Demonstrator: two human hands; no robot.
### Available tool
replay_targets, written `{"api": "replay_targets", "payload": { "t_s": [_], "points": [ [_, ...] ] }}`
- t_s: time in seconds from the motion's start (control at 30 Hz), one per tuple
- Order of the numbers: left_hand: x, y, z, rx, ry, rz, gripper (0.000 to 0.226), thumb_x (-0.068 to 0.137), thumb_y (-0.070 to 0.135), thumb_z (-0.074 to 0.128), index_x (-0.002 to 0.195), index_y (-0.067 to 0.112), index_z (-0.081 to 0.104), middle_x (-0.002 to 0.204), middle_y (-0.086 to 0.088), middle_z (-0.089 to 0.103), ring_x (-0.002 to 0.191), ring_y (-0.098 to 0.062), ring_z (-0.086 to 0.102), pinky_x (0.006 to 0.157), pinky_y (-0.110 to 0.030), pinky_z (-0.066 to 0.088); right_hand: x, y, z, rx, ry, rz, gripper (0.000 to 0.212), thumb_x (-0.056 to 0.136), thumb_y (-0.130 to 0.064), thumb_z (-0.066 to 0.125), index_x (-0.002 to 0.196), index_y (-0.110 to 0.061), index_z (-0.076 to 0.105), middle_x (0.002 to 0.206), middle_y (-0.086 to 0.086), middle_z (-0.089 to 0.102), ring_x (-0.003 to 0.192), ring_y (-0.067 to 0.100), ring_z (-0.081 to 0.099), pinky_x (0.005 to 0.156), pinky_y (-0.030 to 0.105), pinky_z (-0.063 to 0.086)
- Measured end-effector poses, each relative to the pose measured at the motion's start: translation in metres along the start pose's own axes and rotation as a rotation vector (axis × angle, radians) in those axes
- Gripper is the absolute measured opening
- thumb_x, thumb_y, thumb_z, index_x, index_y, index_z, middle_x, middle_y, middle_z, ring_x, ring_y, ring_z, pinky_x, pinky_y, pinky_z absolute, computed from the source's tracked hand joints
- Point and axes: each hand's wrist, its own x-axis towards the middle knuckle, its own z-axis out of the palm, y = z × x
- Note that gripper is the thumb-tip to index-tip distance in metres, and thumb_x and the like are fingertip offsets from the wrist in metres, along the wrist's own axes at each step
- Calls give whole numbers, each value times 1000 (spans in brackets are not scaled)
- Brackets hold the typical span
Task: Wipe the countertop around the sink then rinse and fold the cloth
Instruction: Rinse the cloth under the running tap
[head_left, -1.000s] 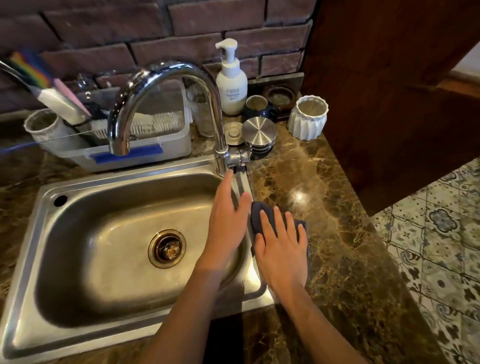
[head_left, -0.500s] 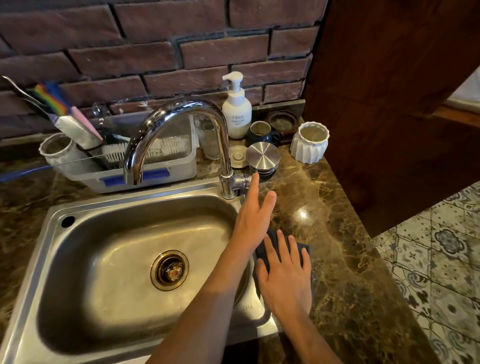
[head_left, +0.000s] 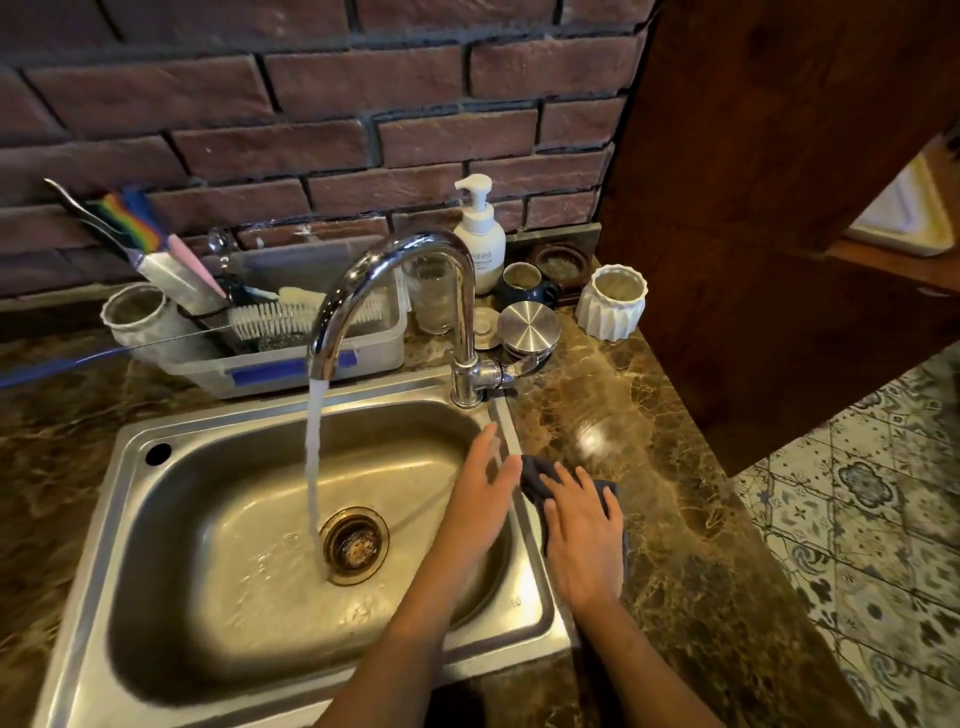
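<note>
A dark blue cloth (head_left: 535, 475) lies on the brown marble countertop (head_left: 670, 499) at the sink's right rim. My right hand (head_left: 584, 530) rests flat on it, covering most of it. My left hand (head_left: 483, 499) hovers open over the right side of the steel sink (head_left: 218, 582), fingers spread, holding nothing, just below the tap handle (head_left: 506, 371). Water runs from the chrome faucet (head_left: 395, 280) in a stream (head_left: 313, 457) down beside the brass drain (head_left: 355, 543).
Behind the sink stand a plastic tub (head_left: 322, 358) with brushes, a white soap pump bottle (head_left: 480, 239), a glass, a dark mug, a steel lid (head_left: 529, 330) and a white ribbed pot (head_left: 613, 301). A wooden panel rises at right; patterned floor tiles lie beyond the counter edge.
Water now flows from the faucet into the sink. My left hand has drawn back from the tap handle to over the basin. My right hand stays on the cloth.
</note>
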Motion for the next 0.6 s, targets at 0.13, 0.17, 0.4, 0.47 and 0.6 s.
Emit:
{"api": "replay_targets", "payload": {
  "t_s": [0.13,0.17,0.4,0.47,0.6],
  "points": [
    [-40,-15,-36,61,167,-118,33,102,17,52,135,17,56,134,-1,60,110,-10,59,78,-14,44,-2,-41,-33,694,-83,224,32,108,-18,38,128,-22,63,128,-2,65,121,16,58,107,30,41],
    [-46,-15,-44,82,176,-118,28,102,18,53,129,17,61,128,-3,64,104,-9,61,76,-16,45,-3,-60,-40,831,-89,237,30,107,-12,41,118,-22,67,113,1,70,105,18,63,95,29,49],
    [-75,4,-97,22,276,-58,10,100,21,59,100,22,69,98,2,71,93,-8,66,71,-13,50,-13,-165,-20,1111,-248,261,14,102,-8,53,103,-13,66,94,12,72,90,27,70,81,36,57],
    [-74,2,-111,-16,357,-84,12,98,17,61,90,17,69,87,-4,71,80,-17,65,63,-21,48,-11,-180,-14,1118,-291,281,8,100,-10,56,103,-12,64,96,17,71,92,35,69,85,48,56],
    [-68,3,-129,-94,424,-140,17,98,15,59,84,13,68,80,-9,68,70,-20,59,62,-31,45,-1,-201,-12,1027,-345,276,10,100,-16,58,96,-16,66,95,13,71,91,30,70,82,49,59]
  ]
}}
